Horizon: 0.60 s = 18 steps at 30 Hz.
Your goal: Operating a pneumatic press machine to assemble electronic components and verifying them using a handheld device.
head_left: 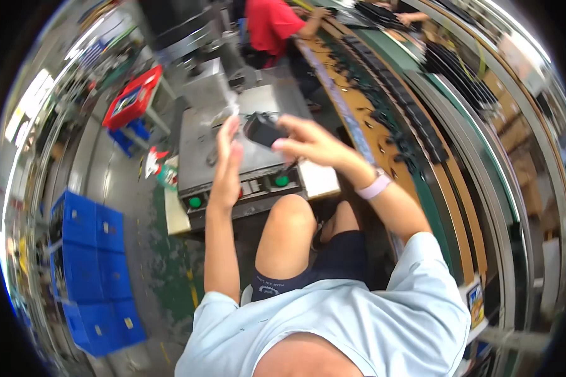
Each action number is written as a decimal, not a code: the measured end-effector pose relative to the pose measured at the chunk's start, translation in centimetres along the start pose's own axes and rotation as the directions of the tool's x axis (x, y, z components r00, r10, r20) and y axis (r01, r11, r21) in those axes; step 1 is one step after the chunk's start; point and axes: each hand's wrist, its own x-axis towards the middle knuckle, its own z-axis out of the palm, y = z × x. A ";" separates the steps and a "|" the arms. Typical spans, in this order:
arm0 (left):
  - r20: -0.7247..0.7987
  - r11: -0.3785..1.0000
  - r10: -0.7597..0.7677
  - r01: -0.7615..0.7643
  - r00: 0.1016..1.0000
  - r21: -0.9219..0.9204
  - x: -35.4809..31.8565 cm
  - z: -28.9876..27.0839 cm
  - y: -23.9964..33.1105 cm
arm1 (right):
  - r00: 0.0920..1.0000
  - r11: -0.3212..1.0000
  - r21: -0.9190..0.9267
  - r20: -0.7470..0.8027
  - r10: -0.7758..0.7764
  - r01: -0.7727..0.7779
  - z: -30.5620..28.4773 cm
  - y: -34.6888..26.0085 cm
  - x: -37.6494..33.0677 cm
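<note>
Between thumb and fingers, my right hand (308,143) grips a small black block-shaped part (265,131), somewhat blurred; its exact kind cannot be made out. My left hand (228,160) is raised beside it with fingers stretched out, apart from the part and with nothing visibly in it. Both hands are above the grey metal bed (198,157) of a machine. A green button (282,181) sits on the machine's front at the right, and another green button (195,202) at the left.
A long bench (371,125) with rows of black parts and cables runs along the right. Stacked blue bins (97,251) stand on the left, a spray bottle (163,171) by the machine. Farther off are a red tray (132,99) and a co-worker in a red shirt (270,28).
</note>
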 end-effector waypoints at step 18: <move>-0.087 0.913 -0.333 0.298 0.939 -0.278 -9.1 -5.4 -8.4 | 0.500 0.106 -0.489 -0.853 0.148 -0.866 -25.3 12.2 -25.4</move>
